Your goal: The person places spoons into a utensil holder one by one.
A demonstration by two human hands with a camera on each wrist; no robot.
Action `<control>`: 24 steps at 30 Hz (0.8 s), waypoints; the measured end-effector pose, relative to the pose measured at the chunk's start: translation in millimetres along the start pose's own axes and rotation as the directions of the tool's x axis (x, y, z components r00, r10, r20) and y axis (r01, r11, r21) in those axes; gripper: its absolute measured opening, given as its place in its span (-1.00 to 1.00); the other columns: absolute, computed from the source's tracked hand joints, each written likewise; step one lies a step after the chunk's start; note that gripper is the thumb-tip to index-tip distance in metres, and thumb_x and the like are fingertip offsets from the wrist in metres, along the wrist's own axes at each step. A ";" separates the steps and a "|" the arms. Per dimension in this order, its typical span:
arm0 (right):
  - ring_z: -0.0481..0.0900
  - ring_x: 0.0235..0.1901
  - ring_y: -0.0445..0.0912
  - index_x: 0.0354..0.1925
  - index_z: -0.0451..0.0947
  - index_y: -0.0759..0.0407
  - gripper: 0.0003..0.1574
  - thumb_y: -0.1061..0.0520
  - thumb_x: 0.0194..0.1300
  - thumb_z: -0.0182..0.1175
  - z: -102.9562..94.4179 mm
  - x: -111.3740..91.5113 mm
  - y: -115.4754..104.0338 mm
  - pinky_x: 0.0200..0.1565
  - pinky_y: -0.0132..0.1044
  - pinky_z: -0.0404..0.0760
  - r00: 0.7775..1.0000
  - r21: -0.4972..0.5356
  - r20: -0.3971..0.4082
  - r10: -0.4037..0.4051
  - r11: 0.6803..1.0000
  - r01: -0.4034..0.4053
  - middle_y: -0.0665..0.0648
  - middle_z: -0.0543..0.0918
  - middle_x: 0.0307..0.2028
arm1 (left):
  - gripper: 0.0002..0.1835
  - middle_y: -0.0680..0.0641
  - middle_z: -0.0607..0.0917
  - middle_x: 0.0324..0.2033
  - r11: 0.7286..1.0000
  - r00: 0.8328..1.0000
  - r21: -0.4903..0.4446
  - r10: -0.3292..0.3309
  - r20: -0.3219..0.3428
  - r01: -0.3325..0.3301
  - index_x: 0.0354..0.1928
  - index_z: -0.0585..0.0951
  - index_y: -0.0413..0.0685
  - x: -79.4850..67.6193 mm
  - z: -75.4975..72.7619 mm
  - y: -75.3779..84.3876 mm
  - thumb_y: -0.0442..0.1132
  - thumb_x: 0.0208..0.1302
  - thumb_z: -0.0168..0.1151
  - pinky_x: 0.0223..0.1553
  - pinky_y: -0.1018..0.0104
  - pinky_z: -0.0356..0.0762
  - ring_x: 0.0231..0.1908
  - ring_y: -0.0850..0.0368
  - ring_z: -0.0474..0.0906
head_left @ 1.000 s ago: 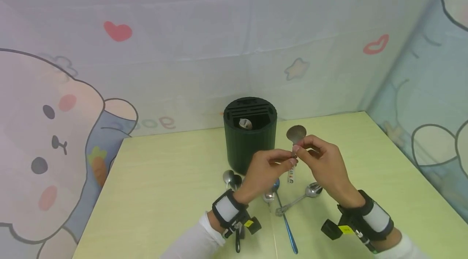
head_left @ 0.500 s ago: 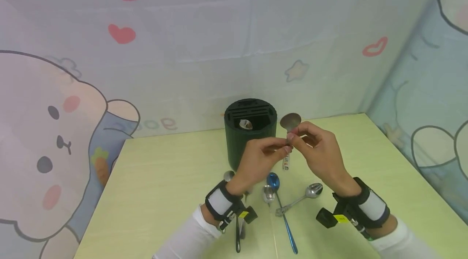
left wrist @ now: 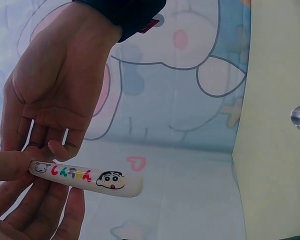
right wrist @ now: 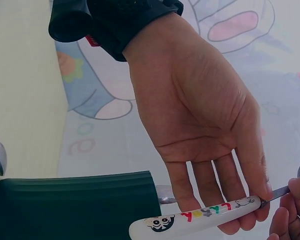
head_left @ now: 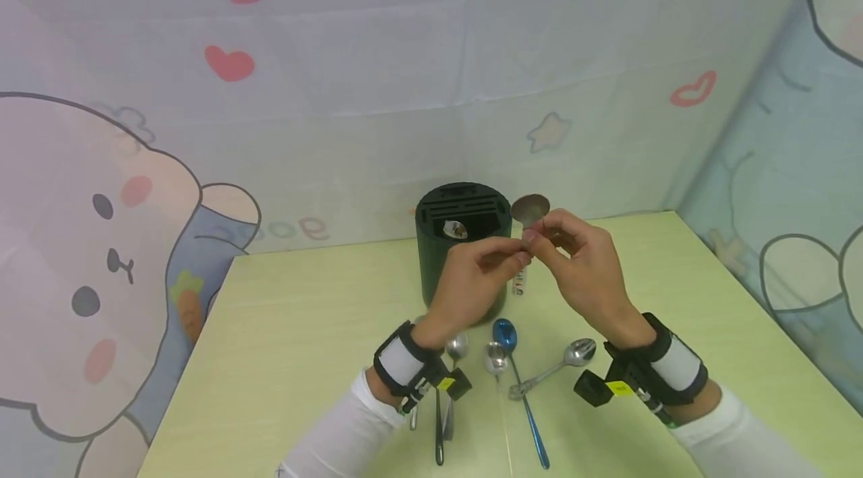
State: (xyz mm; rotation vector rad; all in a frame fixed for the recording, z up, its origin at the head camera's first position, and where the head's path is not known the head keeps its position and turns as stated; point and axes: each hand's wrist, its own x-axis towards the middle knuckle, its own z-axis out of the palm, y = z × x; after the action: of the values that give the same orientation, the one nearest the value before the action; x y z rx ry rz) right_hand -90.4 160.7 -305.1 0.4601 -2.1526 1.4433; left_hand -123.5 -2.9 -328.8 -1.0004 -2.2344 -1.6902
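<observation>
Nearest me are my white cloth sleeves (head_left: pixel 344 425), and past their cuffs sit black wrist straps with white patches (head_left: pixel 402 367). My left hand (head_left: pixel 468 285) grips the top of the handle of a silver metal spoon with a white printed handle (head_left: pixel 530 208); my right hand (head_left: pixel 589 268) pinches its thin metal neck just above. Over the last second I have raised the spoon and brought it leftward: its bowl was lower and farther right, and now shows just beside the holder's rim. The bowl is uppermost, round and dull grey; the handle is glossy and round-ended, with coloured characters and a cartoon face.

Below lies a pale yellow-green table (head_left: pixel 323 328). My left forearm has shifted, so a silver spoon with a smooth oval bowl (head_left: pixel 456 345) now shows beside a slim black handle (head_left: pixel 438 425). The shiny blue metal spoon (head_left: pixel 504 336) is now uncovered too, lying near a small silver spoon (head_left: pixel 495 357). A silver utensil with an ornate end (head_left: pixel 578 352) crosses the blue handle, in the same place as before.

Farther off stands the dark green ribbed cylindrical holder (head_left: pixel 433 253), its top slotted, a silver utensil head (head_left: pixel 455 229) inside. Behind hangs a creased, pale printed cloth (head_left: pixel 377 126) with pink hearts.
</observation>
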 end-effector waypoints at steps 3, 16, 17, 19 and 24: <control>0.61 -0.26 -0.28 -0.26 0.63 0.26 -0.91 0.24 0.36 0.21 1.5 6.5 -2.7 -0.09 -0.52 0.55 1.000 0.008 -0.010 -0.002 1.000 0.002 -0.05 0.64 -0.32 | -0.74 -0.13 0.79 -0.16 1.000 1.000 -0.014 -0.011 -0.014 0.011 -0.02 0.71 -0.17 4.5 -5.0 2.6 -0.20 0.35 0.26 -0.08 0.45 0.64 -0.14 0.09 0.74; 0.65 -0.23 -0.25 -0.25 0.61 0.28 -0.87 0.20 0.36 0.22 6.7 34.0 -14.8 -0.18 -0.50 0.61 1.000 0.099 0.003 -0.024 0.995 0.024 0.04 0.63 -0.29 | -0.76 -0.18 0.78 -0.17 0.997 0.997 -0.063 0.031 -0.074 -0.036 -0.04 0.70 -0.20 19.5 -22.6 8.2 -0.23 0.37 0.24 -0.07 0.40 0.66 -0.15 0.09 0.75; 0.65 -0.23 -0.24 -0.24 0.61 0.28 -0.87 0.19 0.36 0.22 6.8 36.2 -15.4 -0.19 -0.50 0.62 1.000 0.105 0.007 -0.025 0.994 0.024 0.01 0.63 -0.29 | -0.76 -0.17 0.78 -0.17 0.997 0.996 -0.063 0.034 -0.081 -0.039 -0.04 0.70 -0.19 20.8 -23.8 8.4 -0.23 0.37 0.23 -0.07 0.39 0.67 -0.16 0.10 0.74; 0.64 -0.21 -0.25 -0.22 0.61 0.28 -0.85 0.19 0.37 0.21 6.9 40.3 -16.7 -0.20 -0.49 0.62 0.999 0.108 0.020 -0.029 0.994 0.027 -0.03 0.62 -0.30 | -0.77 -0.17 0.78 -0.17 0.998 0.995 -0.054 0.039 -0.097 -0.044 -0.05 0.71 -0.18 24.0 -25.8 8.9 -0.23 0.36 0.24 -0.07 0.37 0.67 -0.16 0.11 0.74; 0.63 -0.24 -0.24 -0.18 0.60 0.28 -0.82 0.16 0.39 0.19 9.3 49.7 -17.9 -0.24 -0.48 0.62 0.998 0.087 0.044 -0.043 0.995 0.039 -0.04 0.60 -0.31 | -0.80 -0.18 0.78 -0.19 0.996 0.988 -0.063 0.056 -0.146 -0.066 -0.10 0.72 -0.20 31.8 -30.8 10.4 -0.27 0.32 0.28 -0.11 0.35 0.69 -0.18 0.07 0.75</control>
State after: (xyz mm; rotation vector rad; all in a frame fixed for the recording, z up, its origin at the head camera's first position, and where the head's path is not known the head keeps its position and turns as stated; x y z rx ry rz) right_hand -123.4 145.3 -265.7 0.5703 -2.1099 1.5214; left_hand -149.4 -16.3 -294.0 -0.9185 -2.0485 -1.7628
